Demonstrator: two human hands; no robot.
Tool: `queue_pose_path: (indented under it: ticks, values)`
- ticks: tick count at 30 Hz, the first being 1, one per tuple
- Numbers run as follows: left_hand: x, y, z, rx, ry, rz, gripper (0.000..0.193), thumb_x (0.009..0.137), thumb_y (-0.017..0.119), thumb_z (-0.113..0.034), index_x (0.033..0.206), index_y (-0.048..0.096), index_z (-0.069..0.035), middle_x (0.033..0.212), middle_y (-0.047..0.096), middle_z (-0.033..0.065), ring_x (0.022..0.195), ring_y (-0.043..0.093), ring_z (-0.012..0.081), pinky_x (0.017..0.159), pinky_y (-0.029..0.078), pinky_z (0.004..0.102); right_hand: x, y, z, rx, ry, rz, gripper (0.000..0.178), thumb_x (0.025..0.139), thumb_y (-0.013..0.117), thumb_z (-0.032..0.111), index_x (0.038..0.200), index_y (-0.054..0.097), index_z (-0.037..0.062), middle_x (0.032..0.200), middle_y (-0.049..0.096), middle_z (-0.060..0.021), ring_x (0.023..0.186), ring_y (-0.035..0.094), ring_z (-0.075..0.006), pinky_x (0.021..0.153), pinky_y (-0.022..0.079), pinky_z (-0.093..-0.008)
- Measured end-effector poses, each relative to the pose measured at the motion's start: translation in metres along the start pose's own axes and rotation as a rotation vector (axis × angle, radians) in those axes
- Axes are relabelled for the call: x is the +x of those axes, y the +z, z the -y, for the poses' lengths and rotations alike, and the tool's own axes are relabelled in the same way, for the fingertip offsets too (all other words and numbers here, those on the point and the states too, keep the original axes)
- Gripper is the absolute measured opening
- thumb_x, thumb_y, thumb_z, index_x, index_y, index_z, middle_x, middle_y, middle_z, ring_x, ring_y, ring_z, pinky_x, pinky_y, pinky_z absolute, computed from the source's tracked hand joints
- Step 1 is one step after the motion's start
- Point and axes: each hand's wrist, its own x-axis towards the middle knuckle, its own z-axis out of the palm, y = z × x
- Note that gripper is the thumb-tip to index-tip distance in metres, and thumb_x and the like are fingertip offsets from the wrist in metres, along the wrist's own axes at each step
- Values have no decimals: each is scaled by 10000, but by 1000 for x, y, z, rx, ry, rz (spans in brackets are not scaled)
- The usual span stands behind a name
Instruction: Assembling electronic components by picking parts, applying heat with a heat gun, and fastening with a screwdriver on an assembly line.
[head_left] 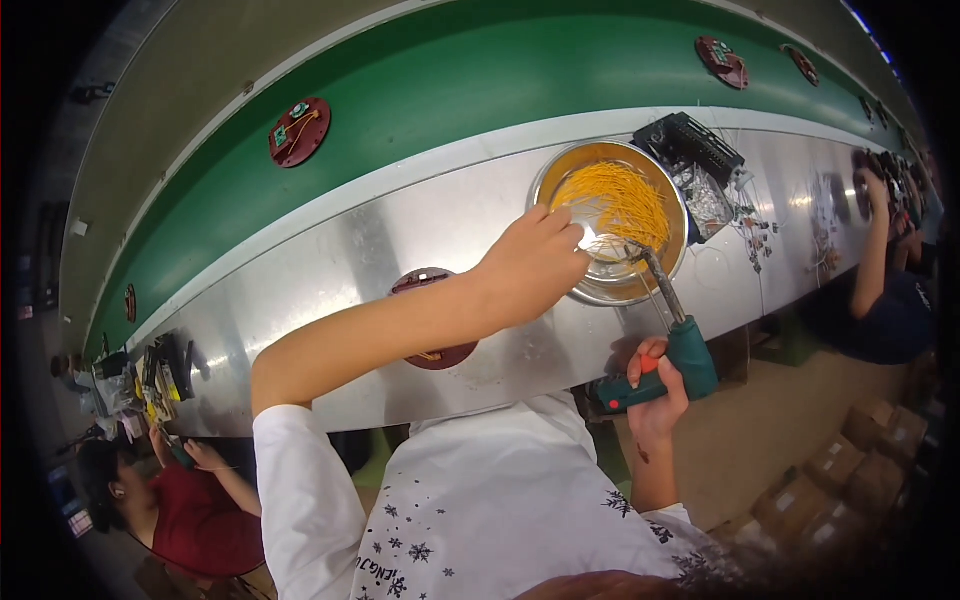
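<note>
My right hand point(655, 390) is wrapped round a green soldering gun point(690, 360) with a red trigger. Its metal barrel points up and away, the tip over the near right part of a round metal bowl point(541, 190). A heap of thin yellow wires point(625, 195) lies in that bowl. My left hand point(535, 262) reaches across to the bowl's left side, its fingers bent together close to the wires and the gun's tip. Whatever those fingers pinch is too small or hidden to name. Beneath my left forearm sits a dark red round part point(445, 355), partly covered by the arm.
Beyond the steel bench point(350, 240) runs a green belt point(440, 85) carrying several dark red discs point(300, 132) with small boards and wires. Black plastic parts point(690, 145) lie right of the bowl. Co-workers sit left point(200, 500) and right point(880, 310). Cardboard boxes point(835, 465) stand lower right.
</note>
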Motion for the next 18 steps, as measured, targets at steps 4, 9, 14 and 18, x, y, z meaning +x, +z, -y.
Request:
queue_pose_path:
  ticks: [4, 9, 14, 18]
  values:
    - [30, 18, -8, 84, -31, 124, 121, 660, 678, -60, 771, 725, -57, 875, 662, 118, 943, 577, 263, 817, 434, 341, 4, -7, 6, 29, -33, -13, 185, 860, 548, 130, 983, 527, -7, 987, 547, -135, 700, 539, -190, 622, 438, -282]
    - [39, 29, -8, 128, 23, 59, 87, 672, 672, -57, 755, 696, -45, 835, 644, 105, 897, 576, 248, 780, 443, 342, 7, -12, 6, 37, -23, -16, 187, 864, 545, 131, 983, 528, -12, 991, 551, -137, 709, 548, -188, 628, 440, -281]
    - [39, 27, -3, 179, 61, 110, 127, 688, 661, -41, 811, 647, -15, 849, 617, 100, 875, 571, 248, 765, 446, 352, 9, -9, 5, 31, -13, -1, 183, 867, 543, 129, 984, 529, -10, 995, 552, -137, 711, 550, -188, 633, 439, -282]
    - [26, 21, 0, 45, 45, 5, 256, 684, 651, -13, 927, 573, 13, 874, 592, 128, 862, 560, 289, 761, 444, 373, 7, -10, 7, 4, -13, -30, 189, 864, 548, 150, 978, 520, 1, 986, 544, -131, 694, 527, -177, 624, 420, -274]
